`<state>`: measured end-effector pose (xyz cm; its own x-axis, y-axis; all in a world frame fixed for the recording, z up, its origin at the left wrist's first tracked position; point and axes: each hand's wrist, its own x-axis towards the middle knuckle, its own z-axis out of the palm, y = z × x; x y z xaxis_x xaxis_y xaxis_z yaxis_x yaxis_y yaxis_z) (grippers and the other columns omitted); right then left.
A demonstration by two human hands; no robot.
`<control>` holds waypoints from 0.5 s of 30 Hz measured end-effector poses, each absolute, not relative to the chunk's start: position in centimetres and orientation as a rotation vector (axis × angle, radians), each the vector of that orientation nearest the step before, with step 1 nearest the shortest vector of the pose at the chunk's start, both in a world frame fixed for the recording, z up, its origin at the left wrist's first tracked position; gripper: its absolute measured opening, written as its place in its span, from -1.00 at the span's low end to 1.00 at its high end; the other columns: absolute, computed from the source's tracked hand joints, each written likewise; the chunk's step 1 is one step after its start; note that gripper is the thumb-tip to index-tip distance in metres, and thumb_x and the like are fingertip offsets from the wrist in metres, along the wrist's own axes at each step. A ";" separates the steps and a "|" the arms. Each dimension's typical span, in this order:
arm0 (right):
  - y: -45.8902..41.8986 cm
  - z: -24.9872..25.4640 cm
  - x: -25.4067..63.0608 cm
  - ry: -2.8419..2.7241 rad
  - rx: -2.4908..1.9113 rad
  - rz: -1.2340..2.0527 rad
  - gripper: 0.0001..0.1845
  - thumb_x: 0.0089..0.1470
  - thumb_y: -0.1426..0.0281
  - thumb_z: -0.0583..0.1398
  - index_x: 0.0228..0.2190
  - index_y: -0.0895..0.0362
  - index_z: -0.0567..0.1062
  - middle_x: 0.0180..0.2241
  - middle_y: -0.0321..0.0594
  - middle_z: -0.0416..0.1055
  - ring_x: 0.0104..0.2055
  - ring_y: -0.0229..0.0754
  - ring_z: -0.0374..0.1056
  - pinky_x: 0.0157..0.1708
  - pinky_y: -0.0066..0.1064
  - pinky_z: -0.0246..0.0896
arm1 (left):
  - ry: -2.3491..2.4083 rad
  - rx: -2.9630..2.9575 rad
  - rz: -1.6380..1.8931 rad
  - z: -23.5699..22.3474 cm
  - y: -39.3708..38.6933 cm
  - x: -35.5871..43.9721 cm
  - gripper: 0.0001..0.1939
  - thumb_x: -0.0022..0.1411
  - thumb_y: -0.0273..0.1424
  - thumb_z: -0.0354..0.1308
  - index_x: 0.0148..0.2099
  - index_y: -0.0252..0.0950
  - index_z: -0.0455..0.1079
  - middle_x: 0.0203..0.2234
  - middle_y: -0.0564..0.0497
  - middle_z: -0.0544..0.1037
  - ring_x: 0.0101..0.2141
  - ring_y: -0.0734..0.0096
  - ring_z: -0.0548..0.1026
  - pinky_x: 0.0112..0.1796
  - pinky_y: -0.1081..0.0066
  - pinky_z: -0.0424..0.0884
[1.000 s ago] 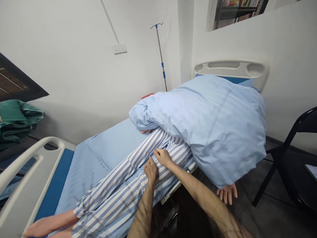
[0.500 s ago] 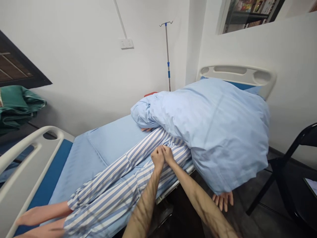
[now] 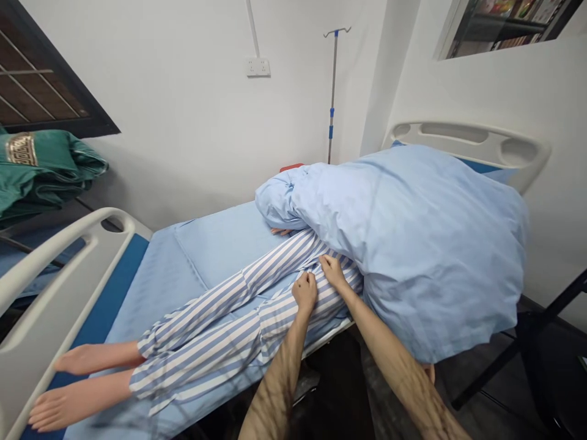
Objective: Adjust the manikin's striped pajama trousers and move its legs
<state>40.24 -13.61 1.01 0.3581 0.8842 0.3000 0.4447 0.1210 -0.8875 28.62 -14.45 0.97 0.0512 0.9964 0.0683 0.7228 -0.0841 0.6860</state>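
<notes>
Two hands just apart: L hand [image 3: 305, 290] and R hand [image 3: 332, 271] both on thigh of striped pyjama trousers [image 3: 220, 330], worn by patient dummy [image 3: 87, 357] lying on hosp. bed [image 3: 68, 263], upper body under blue quilt [image 3: 413, 244]. Can't tell if fingers grip cloth. Risk: hard tug could slide dummy toward near bed edge, or wrinkle/twist trousers.

Striped trousers [image 3: 215, 333]: blue and white, stripes running lengthwise, worn on a manikin [image 3: 94, 359] lying with both limbs extended side by side. Fabric is rucked at the thigh (folds are shallow). Cuffs stop short of the bare feet [image 3: 76, 403]. Waist end is hidden.
</notes>
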 end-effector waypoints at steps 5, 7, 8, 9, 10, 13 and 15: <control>-13.9 0.4 40.9 -1.316 -1.563 0.468 -0.51 0.20 0.09 0.04 -0.64 0.06 0.07 -0.67 -0.39 0.04 -0.52 -0.29 -0.05 -0.42 -0.36 -0.15 | 1.615 1.868 0.793 1.4 -14.6 28.5 -0.66 0.31 -0.41 -0.04 -0.55 -0.24 0.17 -0.53 -0.10 0.51 -0.45 0.36 0.31 -0.34 0.33 0.00; -14.0 0.3 40.8 -1.291 -1.548 0.461 -0.50 0.22 0.07 0.02 -0.63 0.07 0.07 -0.67 -0.38 0.06 -0.51 -0.29 -0.05 -0.43 -0.37 -0.15 | 1.537 1.852 0.846 2.2 -14.2 28.8 -0.65 0.29 -0.41 -0.01 -0.57 -0.23 0.10 -0.59 -0.03 0.42 -0.49 0.41 0.25 -0.35 0.34 0.01; -14.0 0.4 40.7 -1.266 -1.536 0.457 -0.49 0.23 0.06 0.00 -0.63 0.07 0.07 -0.67 -0.38 0.07 -0.50 -0.28 -0.04 -0.43 -0.37 -0.14 | 1.511 1.809 0.893 2.6 -13.9 29.2 -0.64 0.29 -0.40 -0.02 -0.58 -0.22 0.08 -0.62 0.00 0.38 -0.50 0.42 0.23 -0.36 0.35 0.02; -14.0 0.4 40.8 -1.245 -1.526 0.453 -0.49 0.24 0.05 -0.01 -0.62 0.06 0.07 -0.67 -0.37 0.08 -0.50 -0.28 -0.04 -0.43 -0.38 -0.13 | 1.496 1.749 0.946 3.0 -13.5 29.6 -0.63 0.30 -0.39 -0.04 -0.57 -0.22 0.05 -0.63 0.02 0.34 -0.50 0.44 0.22 -0.36 0.36 0.04; -14.0 0.4 40.8 -1.230 -1.518 0.450 -0.50 0.24 0.05 -0.03 -0.62 0.07 0.07 -0.66 -0.37 0.09 -0.49 -0.28 -0.03 -0.43 -0.38 -0.12 | 1.493 1.686 0.989 3.3 -13.2 30.1 -0.63 0.31 -0.38 -0.08 -0.57 -0.21 0.04 -0.63 0.03 0.32 -0.50 0.44 0.22 -0.36 0.37 0.06; -14.0 0.4 41.0 -1.207 -1.516 0.449 -0.51 0.25 0.06 -0.04 -0.61 0.07 0.09 -0.65 -0.36 0.10 -0.48 -0.28 -0.02 -0.42 -0.39 -0.10 | 1.504 1.595 1.005 3.3 -12.6 31.5 -0.63 0.34 -0.37 -0.15 -0.56 -0.20 0.03 -0.62 0.03 0.32 -0.49 0.45 0.23 -0.37 0.39 0.09; -14.0 0.2 41.1 -1.192 -1.528 0.443 -0.52 0.25 0.09 -0.03 -0.61 0.07 0.09 -0.65 -0.36 0.10 -0.48 -0.28 -0.02 -0.42 -0.39 -0.10 | 1.516 1.637 0.938 2.7 -12.9 32.0 -0.64 0.32 -0.39 -0.08 -0.56 -0.21 0.07 -0.61 0.00 0.36 -0.48 0.43 0.24 -0.36 0.37 0.06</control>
